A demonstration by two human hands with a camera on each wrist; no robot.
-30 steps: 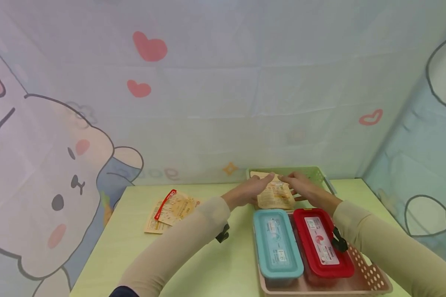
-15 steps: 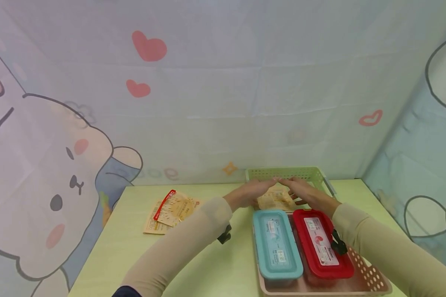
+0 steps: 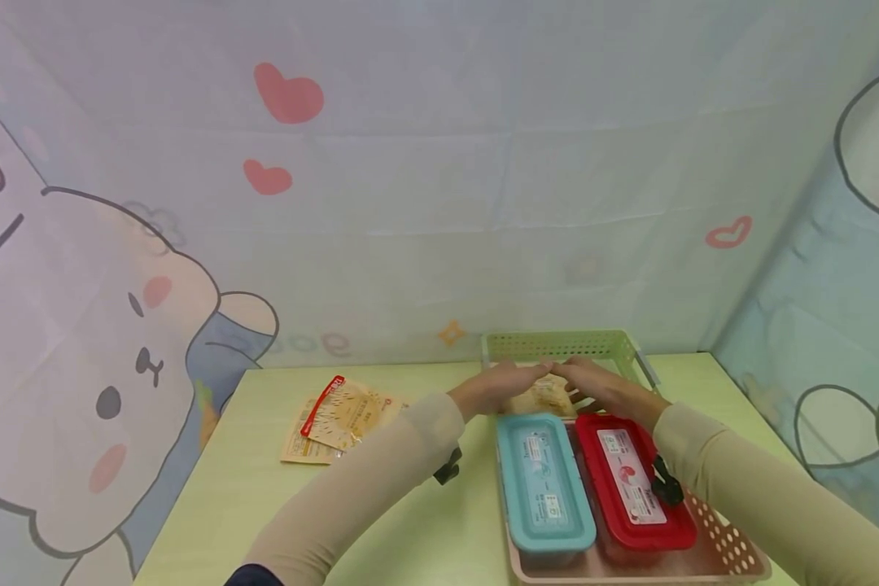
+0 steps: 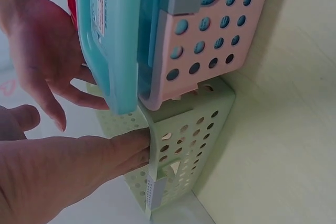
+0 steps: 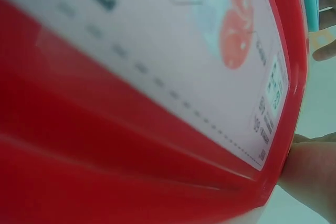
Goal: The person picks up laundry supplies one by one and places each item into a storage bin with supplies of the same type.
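Observation:
In the head view my left hand (image 3: 500,387) and right hand (image 3: 601,384) reach over the near side of a green perforated basket (image 3: 557,346). Below and between them lies a yellowish food packet (image 3: 545,396), partly covered by the hands. In the left wrist view the left hand (image 4: 89,161) has straight fingers dipping inside the basket wall, their tips hidden, with the thumb apart. The right hand (image 4: 47,51) hangs with fingers spread beyond the teal lid, nothing visible in its grasp. In the right wrist view, only part of the right hand (image 5: 315,177) shows past the red lid.
A pink perforated basket (image 3: 732,541) stands in front of the green one. It holds a teal-lidded box (image 3: 545,480) and a red-lidded box (image 3: 633,480). Two overlapping food packets (image 3: 352,415) lie on the table (image 3: 212,472) at left. A printed cloth (image 3: 425,203) hangs behind.
The food packet has gone from standing tilted between the hands to lower in the green basket. Both hands have sunk slightly, their thumbs drawing closer together.

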